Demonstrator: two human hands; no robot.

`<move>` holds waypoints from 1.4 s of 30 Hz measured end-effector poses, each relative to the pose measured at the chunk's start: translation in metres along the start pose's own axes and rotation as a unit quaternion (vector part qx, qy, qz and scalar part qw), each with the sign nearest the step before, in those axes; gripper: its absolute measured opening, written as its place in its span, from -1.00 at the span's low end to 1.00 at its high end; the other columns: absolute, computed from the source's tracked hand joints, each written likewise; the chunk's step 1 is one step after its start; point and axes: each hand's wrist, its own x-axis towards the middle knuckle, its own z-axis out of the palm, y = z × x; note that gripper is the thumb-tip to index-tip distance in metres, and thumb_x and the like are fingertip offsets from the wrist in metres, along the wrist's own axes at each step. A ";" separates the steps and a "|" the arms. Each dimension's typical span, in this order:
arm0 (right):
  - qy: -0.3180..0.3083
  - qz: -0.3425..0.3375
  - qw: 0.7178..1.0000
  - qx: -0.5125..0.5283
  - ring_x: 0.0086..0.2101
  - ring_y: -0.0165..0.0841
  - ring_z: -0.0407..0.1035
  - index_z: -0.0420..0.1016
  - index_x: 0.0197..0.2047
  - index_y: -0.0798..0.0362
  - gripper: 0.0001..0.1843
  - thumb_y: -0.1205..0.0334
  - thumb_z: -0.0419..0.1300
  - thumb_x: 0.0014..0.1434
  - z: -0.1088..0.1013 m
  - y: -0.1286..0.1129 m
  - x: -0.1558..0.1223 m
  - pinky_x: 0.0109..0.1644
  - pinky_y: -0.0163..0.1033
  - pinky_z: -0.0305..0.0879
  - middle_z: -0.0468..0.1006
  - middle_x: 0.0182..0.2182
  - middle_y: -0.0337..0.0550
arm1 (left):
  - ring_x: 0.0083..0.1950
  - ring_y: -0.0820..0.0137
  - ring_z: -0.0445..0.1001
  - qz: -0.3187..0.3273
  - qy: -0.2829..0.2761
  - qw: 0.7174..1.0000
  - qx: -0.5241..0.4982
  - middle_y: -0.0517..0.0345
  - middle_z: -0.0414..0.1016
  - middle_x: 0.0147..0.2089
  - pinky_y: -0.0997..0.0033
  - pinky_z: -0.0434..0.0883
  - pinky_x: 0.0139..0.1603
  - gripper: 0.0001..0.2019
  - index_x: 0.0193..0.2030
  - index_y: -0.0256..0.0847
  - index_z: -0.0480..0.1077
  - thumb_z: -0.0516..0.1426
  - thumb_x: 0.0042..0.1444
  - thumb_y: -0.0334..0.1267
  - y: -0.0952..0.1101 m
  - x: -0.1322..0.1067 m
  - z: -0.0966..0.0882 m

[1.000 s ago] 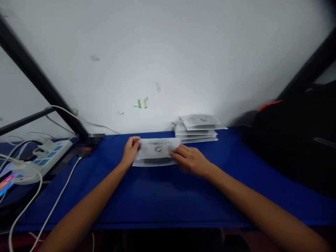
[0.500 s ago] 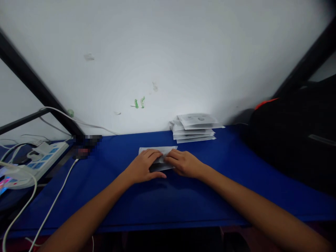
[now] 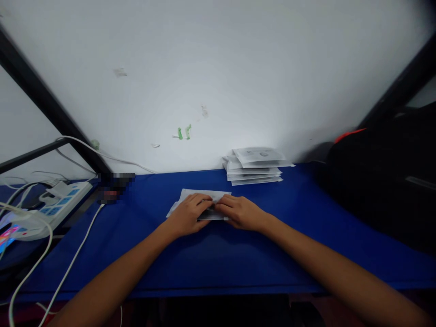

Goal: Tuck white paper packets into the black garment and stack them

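A white paper envelope with faint dark print lies on the blue tabletop in front of me, partly covered by both hands. My left hand is closed over its left part, fingers bent across the top and thumb at the near edge. With fingers curled together, my right hand grips the envelope's right part. The fingertips of both hands nearly meet around the middle of the paper, where a dark fold or gap shows. What the fingertips press on is partly hidden.
Behind the hands, a stack of similar white envelopes stands against the wall. A black bag fills the right side. To the left are a power strip, white cables and a lit phone screen.
My left thumb has drawn in towards the fingers. More of the envelope's left side now shows past my left hand. My right hand stays nearly in place; the whole view has shifted slightly.
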 end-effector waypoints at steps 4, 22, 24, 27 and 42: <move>0.011 0.000 1.000 0.004 -0.20 -0.27 0.38 0.35 -0.03 0.12 -0.70 0.39 0.06 0.14 0.001 0.000 0.000 -0.26 -0.21 0.38 0.49 -0.16 0.02 | 0.07 0.16 0.41 0.027 0.037 0.999 0.018 -0.13 0.41 0.06 0.08 0.42 0.06 -0.74 0.02 -0.23 0.34 0.11 0.18 -0.29 0.005 0.000 0.000; 0.121 0.026 0.992 0.039 -0.29 -0.30 0.36 0.29 -0.14 0.06 -0.86 0.38 -0.04 0.28 -0.004 -0.001 0.002 -0.31 -0.24 0.37 0.48 -0.28 -0.02 | -0.14 0.32 0.47 0.091 0.157 0.980 0.088 0.05 0.51 -0.17 0.28 0.44 -0.09 -0.87 -0.07 -0.20 0.37 0.06 0.27 -0.37 0.019 0.005 -0.005; 0.119 0.017 0.992 0.037 -0.31 -0.31 0.35 0.30 -0.18 0.06 -0.88 0.38 -0.03 0.29 -0.003 -0.004 0.003 -0.32 -0.26 0.35 0.49 -0.31 -0.04 | -0.16 0.33 0.47 0.123 0.159 0.975 0.090 0.07 0.52 -0.20 0.30 0.44 -0.12 -0.89 -0.09 -0.22 0.37 0.11 0.26 -0.35 0.024 0.006 -0.005; 0.108 0.006 0.993 0.038 -0.33 -0.31 0.34 0.31 -0.22 0.08 -0.88 0.36 -0.03 0.30 -0.002 -0.008 0.005 -0.32 -0.26 0.33 0.48 -0.35 -0.05 | -0.18 0.33 0.47 0.146 0.159 0.972 0.095 0.08 0.52 -0.23 0.30 0.42 -0.13 -0.92 -0.13 -0.23 0.39 0.13 0.25 -0.36 0.029 0.008 -0.004; 0.182 0.061 0.971 0.145 -0.31 -0.33 0.38 0.33 -0.18 0.03 -0.86 0.38 -0.02 0.29 -0.017 0.005 -0.001 -0.27 -0.24 0.33 0.48 -0.30 -0.08 | -0.25 0.32 0.44 0.099 0.198 0.950 0.222 0.09 0.48 -0.31 0.32 0.35 -0.23 -0.87 -0.23 -0.24 0.37 0.01 0.29 -0.41 0.000 0.008 -0.023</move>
